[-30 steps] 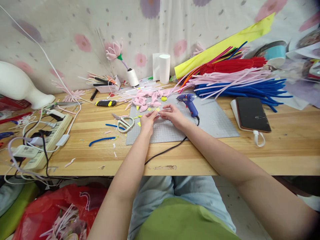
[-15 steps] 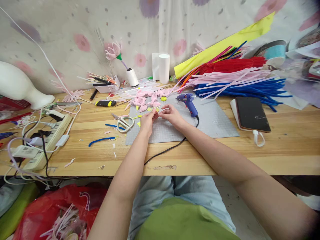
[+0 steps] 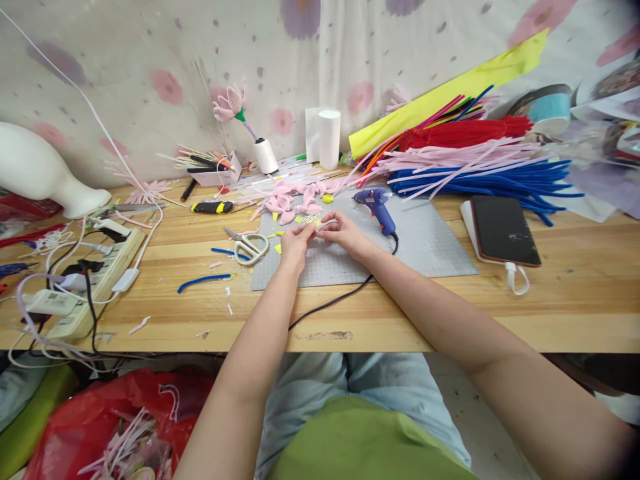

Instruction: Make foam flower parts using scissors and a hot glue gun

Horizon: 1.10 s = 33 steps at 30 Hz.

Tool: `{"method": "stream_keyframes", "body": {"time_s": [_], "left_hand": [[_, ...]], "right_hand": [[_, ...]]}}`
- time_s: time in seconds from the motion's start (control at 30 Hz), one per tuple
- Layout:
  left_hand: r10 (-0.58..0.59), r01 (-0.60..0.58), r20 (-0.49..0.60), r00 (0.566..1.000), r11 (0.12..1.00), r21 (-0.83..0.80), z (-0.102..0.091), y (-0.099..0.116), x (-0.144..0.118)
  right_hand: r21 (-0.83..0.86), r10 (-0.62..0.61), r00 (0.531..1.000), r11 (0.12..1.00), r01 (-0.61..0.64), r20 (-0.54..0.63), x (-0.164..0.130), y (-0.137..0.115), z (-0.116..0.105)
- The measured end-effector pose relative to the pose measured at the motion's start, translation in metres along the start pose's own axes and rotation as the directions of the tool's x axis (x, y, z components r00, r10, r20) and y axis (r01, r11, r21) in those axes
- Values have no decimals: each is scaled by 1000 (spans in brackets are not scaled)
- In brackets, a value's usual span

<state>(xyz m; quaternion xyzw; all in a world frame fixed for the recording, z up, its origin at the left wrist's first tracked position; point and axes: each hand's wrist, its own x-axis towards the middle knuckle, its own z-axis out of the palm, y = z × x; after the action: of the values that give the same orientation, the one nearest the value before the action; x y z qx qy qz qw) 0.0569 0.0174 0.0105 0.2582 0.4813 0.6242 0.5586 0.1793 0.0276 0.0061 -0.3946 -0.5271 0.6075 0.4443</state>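
Pink piece [image 3: 316,225] sits over grey mat [image 3: 430,240], pinched betw. your L hand [image 3: 296,241] & R hand [image 3: 345,233] fingertips, both clenched on it, prob. for close shaping. Glue gun [image 3: 376,203] & scissors [image 3: 249,245] within reach.

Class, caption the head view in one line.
Both hands, left hand and right hand, meet over a grey cutting mat.

Bright, even daylight fills the scene, leaving only faint soft shadows on the pale wooden worktop [image 3: 450,313]. Wide-angle distortion bends its front edge and stretches the corners; the far right edge is smeared and out of focus, the centre sharp
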Motion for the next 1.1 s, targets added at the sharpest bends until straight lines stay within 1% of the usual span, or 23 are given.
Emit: {"method": "stream_keyframes", "body": {"time_s": [0.07, 0.3, 0.43, 0.57, 0.7, 0.77, 0.87, 0.97, 1.1], "left_hand": [[7, -7, 4, 1000, 1000, 4, 0, -1, 1], [24, -26, 72, 997, 999, 40, -2, -4, 2], [32, -38, 99, 995, 998, 55, -3, -4, 2], [22, -30, 152, 988, 998, 52, -4, 0, 2], [12, -26, 198, 980, 997, 68, -5, 0, 2], [17, -34, 196, 981, 996, 86, -5, -2, 3], [8, -26, 160, 987, 994, 109, -5, -4, 5], [5, -18, 125, 992, 995, 99, -4, -5, 6], [12, -23, 120, 993, 996, 90, -3, -5, 4]], "right_hand": [[3, -2, 1000, 1000, 2, 1, -1, -1, 0], [17, -20, 1000, 1000, 20, 11, 0, 1, 1], [21, -22, 1000, 1000, 22, -15, 2, 3, 1], [27, -16, 999, 999, 17, -37, 2, 2, -1], [26, -7, 1000, 1000, 8, -29, 1, 2, -2], [13, 1, 1000, 1000, -1, -23, 2, 3, -2], [-22, 10, 1000, 1000, -11, -23, 3, 5, -1], [-58, 21, 1000, 998, -22, -13, 4, 6, -1], [-75, 4, 1000, 997, -4, -1, 3, 8, -1]]}}
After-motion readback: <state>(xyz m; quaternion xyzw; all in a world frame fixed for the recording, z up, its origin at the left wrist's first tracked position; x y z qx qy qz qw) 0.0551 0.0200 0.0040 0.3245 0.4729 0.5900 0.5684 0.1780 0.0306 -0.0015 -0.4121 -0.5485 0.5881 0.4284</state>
